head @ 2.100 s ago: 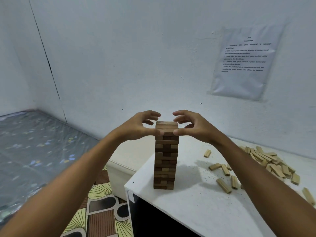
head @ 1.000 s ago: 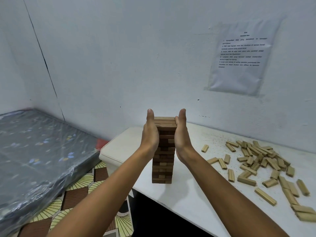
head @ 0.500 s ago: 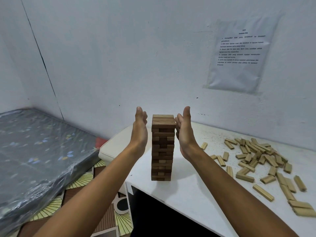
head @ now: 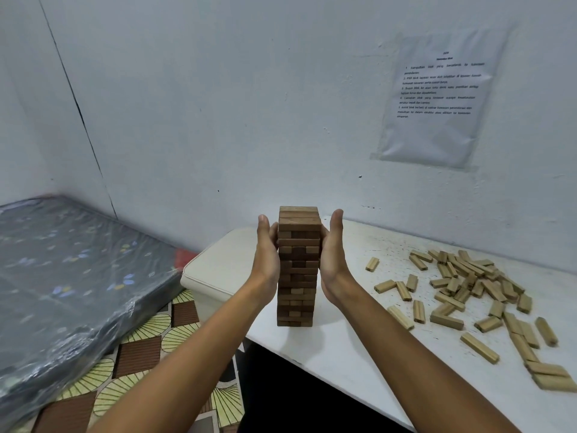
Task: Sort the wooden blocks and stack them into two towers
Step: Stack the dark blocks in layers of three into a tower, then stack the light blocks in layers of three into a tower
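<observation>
A tall tower of dark brown wooden blocks (head: 298, 276) stands upright near the left front edge of the white table (head: 343, 348). My left hand (head: 266, 256) presses flat against the tower's left side, fingers straight and pointing up. My right hand (head: 332, 254) presses flat against its right side in the same way. Both palms sit along the tower's upper half. To the right lies a loose heap of several light wooden blocks (head: 468, 285), scattered flat on the table.
A cream cushioned stool (head: 215, 276) stands just left of the table. A mattress wrapped in plastic (head: 68, 270) lies on the patterned floor at left. A printed paper sheet (head: 437, 98) is taped to the wall behind the table.
My two hands, held apart from the tower half a second ago, have closed in and now press its sides again. The tower stands where it was.
</observation>
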Demonstrator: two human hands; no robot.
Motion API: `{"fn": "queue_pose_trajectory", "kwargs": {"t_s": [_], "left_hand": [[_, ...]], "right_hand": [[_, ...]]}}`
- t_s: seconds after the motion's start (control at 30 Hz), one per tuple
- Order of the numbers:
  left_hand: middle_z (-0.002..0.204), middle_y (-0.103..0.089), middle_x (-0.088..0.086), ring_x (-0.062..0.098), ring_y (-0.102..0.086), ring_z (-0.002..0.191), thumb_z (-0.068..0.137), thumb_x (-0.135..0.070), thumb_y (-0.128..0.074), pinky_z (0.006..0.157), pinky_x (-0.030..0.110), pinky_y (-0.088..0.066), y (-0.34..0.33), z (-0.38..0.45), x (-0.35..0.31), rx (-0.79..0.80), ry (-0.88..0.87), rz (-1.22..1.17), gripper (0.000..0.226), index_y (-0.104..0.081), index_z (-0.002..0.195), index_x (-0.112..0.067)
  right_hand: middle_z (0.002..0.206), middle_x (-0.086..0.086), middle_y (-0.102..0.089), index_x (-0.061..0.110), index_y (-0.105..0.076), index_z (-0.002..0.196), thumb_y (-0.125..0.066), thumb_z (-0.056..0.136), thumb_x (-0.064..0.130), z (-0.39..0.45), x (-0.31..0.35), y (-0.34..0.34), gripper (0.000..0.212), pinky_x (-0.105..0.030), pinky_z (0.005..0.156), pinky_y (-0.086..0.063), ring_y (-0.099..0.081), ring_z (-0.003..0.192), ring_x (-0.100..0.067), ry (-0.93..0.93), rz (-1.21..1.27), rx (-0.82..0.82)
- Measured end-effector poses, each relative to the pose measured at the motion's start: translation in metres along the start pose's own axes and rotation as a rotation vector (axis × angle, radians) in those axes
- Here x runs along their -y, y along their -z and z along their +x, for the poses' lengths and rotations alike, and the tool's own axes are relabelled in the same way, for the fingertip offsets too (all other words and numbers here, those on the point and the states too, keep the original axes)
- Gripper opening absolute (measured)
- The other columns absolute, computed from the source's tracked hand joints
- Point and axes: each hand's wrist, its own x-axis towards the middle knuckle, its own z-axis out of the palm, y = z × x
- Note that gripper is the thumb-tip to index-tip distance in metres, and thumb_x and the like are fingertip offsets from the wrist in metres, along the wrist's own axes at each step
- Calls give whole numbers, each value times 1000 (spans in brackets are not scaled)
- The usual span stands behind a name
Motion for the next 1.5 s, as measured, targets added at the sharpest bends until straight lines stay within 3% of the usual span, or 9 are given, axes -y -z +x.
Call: {"fn": "queue_pose_trajectory", "kwargs": {"t_s": [0.37, 0.5, 0.57, 0.73, 0.9, 1.07, 1.23, 1.37, 1.5], "left_hand": [[106, -74, 1, 10, -69, 98, 99, -61, -8, 77, 25, -51, -3, 0, 5, 33, -34, -9, 73, -65, 120, -21], [153, -41, -2, 13, -36, 141, 97, -66, -18, 118, 37, -26, 6, 0, -5, -2, -41, 76, 71, -38, 148, -22], [157, -31, -2, 15, -27, 145, 101, -55, -27, 119, 37, -18, 15, -1, -10, -62, -94, 187, 62, -31, 151, -20], [147, -45, 2, 22, -45, 132, 97, -33, -55, 103, 33, -38, 44, -24, -11, -132, -217, 458, 51, -41, 144, -17], [97, -66, 1, 20, -62, 94, 90, -24, -65, 76, 30, -54, 74, -55, 12, -164, -271, 650, 17, -65, 104, -13], [83, -68, -5, 10, -62, 77, 87, -24, -67, 69, 28, -54, 69, -95, 39, 246, -286, 775, 7, -69, 88, -16], [108, -67, -11, 3, -61, 99, 90, -34, -65, 82, 21, -52, 21, -111, 69, 683, -339, 845, 25, -65, 113, -23], [149, -44, -4, 11, -32, 140, 92, -42, -60, 115, 28, -25, -34, -107, 90, 767, -407, 1023, 49, -52, 138, -25], [164, 4, 2, 23, 13, 150, 94, -61, -42, 119, 53, 5, -86, -89, 119, 784, -347, 1304, 69, -21, 153, -32]], "right_hand": [[115, -2, -71, 23, -65, 123, -11, 73, 84, 2, -4, 2, 95, -36, 100, -47, -64, 112, -17, -20, -25, 17], [149, -4, -46, 24, -42, 146, -13, 66, 93, 4, -1, 9, 110, -45, 117, -27, -39, 139, -19, -54, -93, 8], [159, -1, -27, 23, -25, 154, -13, 69, 85, 5, 4, 18, 106, -47, 121, -16, -25, 146, -18, -57, -118, -38], [157, -6, -29, 19, -26, 152, -25, 97, 61, 6, 7, 51, 69, -46, 117, -27, -34, 141, -25, -35, -121, -114], [144, -9, -47, 12, -41, 143, -47, 96, 52, -9, -13, 92, 62, -43, 109, -36, -48, 128, -27, -32, -249, -164], [135, -4, -56, 12, -52, 136, -64, 90, 29, -36, -47, 126, 51, -35, 102, -41, -51, 125, -22, 2, -606, -200], [142, -9, -48, 13, -58, 130, -63, 91, 27, -69, -65, 166, 42, -30, 106, -29, -37, 137, -27, 62, -1094, -132], [162, -10, -8, 29, -29, 151, -40, 98, 52, -102, -73, 204, 59, -53, 118, -1, 4, 149, -34, -157, -1537, -72], [162, -11, 12, 34, -6, 154, -29, 90, 72, -128, -75, 236, 78, -61, 115, 2, 19, 145, -41, -333, -1621, -254]]}}
